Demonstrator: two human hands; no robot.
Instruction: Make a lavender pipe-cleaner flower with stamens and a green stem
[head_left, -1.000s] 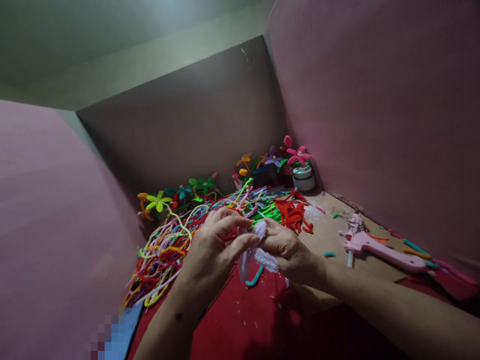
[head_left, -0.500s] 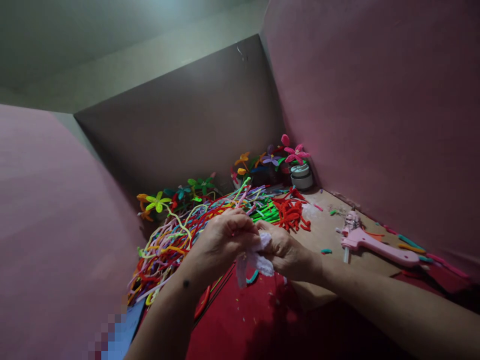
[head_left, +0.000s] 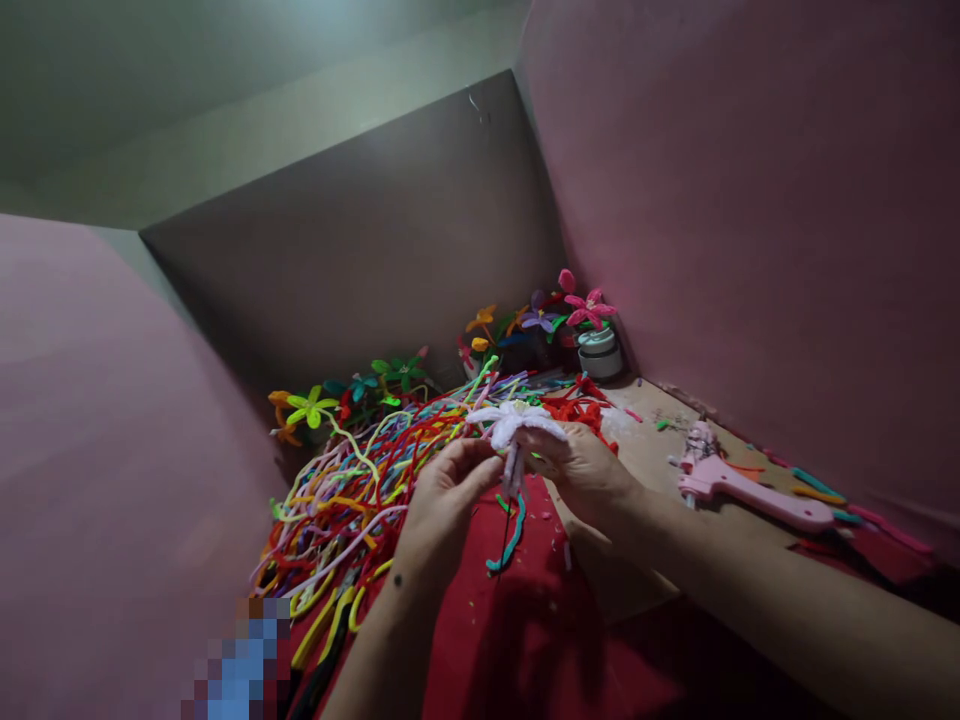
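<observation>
A pale lilac-white pipe-cleaner flower (head_left: pixel 514 425) is raised over the red surface, its petals spread and a piece hanging below with a thin dark stem. My right hand (head_left: pixel 589 470) grips it from the right, with fingers closed under the petals. From the left, my left hand (head_left: pixel 446 495) pinches at the flower's base, thumb and fingers brought together; the exact contact is partly hidden. Beneath the hands, a curved teal pipe-cleaner piece (head_left: pixel 514 545) lies on the red surface.
Many coloured pipe cleaners (head_left: pixel 352 490) are heaped at left, with yellow-handled pliers (head_left: pixel 322 630) in front. Red pieces (head_left: pixel 581 412) lie behind my right hand. A pink glue gun (head_left: pixel 757 495) rests on the board (head_left: pixel 645 450) at right. Finished flowers (head_left: pixel 311 407) and a lidded jar (head_left: pixel 600 353) stand behind.
The flower has turned upright and come up, so its petals now spread above my hands. My left hand has shifted down and slightly left, away from my right hand.
</observation>
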